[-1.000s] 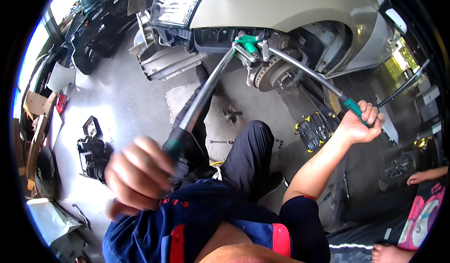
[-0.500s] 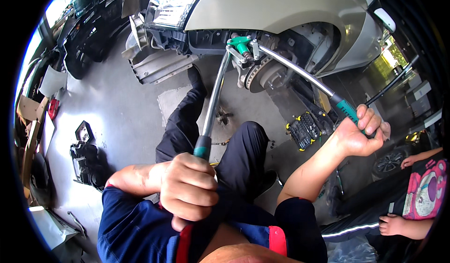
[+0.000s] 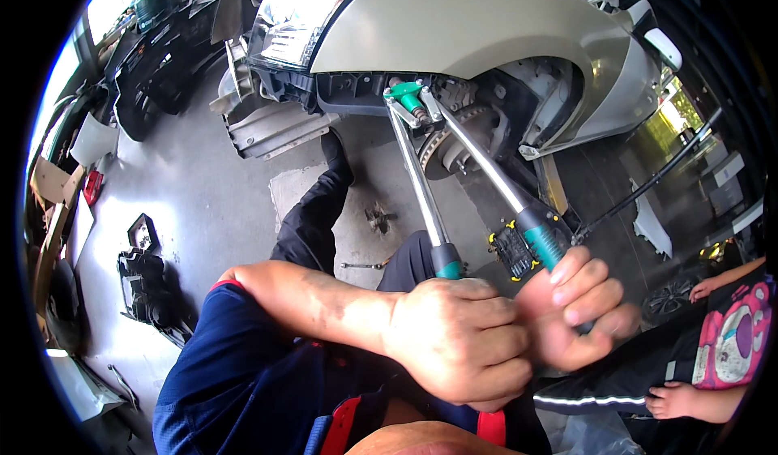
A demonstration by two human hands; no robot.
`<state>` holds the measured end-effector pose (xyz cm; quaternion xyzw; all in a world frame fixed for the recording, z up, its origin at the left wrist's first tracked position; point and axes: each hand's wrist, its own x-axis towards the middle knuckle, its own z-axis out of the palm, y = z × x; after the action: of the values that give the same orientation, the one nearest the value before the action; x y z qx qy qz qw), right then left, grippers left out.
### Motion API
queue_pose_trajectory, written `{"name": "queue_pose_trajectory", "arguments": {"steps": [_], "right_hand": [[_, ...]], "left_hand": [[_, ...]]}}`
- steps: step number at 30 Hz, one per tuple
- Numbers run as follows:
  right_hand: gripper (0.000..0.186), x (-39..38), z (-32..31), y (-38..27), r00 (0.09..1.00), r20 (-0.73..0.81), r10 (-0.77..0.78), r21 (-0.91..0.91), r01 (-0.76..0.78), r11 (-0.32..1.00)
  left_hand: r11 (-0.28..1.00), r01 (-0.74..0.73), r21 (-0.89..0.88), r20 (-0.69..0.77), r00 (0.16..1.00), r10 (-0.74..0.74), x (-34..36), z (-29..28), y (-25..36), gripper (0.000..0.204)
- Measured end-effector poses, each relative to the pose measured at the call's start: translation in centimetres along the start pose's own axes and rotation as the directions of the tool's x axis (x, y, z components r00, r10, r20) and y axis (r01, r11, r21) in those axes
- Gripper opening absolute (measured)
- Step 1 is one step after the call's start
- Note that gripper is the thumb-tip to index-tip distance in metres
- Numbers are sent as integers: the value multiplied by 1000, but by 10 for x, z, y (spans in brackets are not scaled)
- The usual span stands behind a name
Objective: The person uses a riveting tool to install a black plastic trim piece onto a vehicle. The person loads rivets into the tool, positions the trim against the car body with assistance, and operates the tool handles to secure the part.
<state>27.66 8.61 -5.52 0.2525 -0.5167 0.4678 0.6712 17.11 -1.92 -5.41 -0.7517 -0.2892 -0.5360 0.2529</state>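
Note:
A long-handled lever riveter (image 3: 425, 192) has a green head (image 3: 405, 94), chrome arms and black-and-green grips. My left hand (image 3: 462, 341) is closed round its left grip, and my right hand (image 3: 579, 305) wraps the right one, slightly blurred. The hands are close together, seemingly touching, with the two arms drawn in. The head is just below the front edge of the car's pale fender (image 3: 454, 17), beside the exposed brake disc (image 3: 436, 149). From here I cannot tell what its nose rests against.
A black socket set (image 3: 512, 248) with yellow catches lies on the floor to the right, near a loose wheel (image 3: 668, 297). Another person's hand (image 3: 673, 398) rests on a dark-clothed leg at lower right. Black car parts (image 3: 150, 285) lie at left; my extended leg (image 3: 312, 212) reaches toward the car.
Both handles have swung together from a wide spread. My left hand has moved right, my right hand left and down. The riveter's head has shifted slightly left and down in view.

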Motion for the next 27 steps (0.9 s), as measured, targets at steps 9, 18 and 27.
{"name": "queue_pose_trajectory", "arguments": {"steps": [9,18,27], "right_hand": [[10,22,-10,8,999,-15,47,54,-46,997],[26,89,-212,91,925,-140,354,389,-278,879],[6,73,-93,48,956,191,223,324,-276,905]], "left_hand": [[998,-58,-32,41,997,59,-3,-9,-7,31],[978,194,-79,-70,977,-200,-85,-200,8,44],[920,37,-390,408,902,137,-43,-171,-14,26]]}}
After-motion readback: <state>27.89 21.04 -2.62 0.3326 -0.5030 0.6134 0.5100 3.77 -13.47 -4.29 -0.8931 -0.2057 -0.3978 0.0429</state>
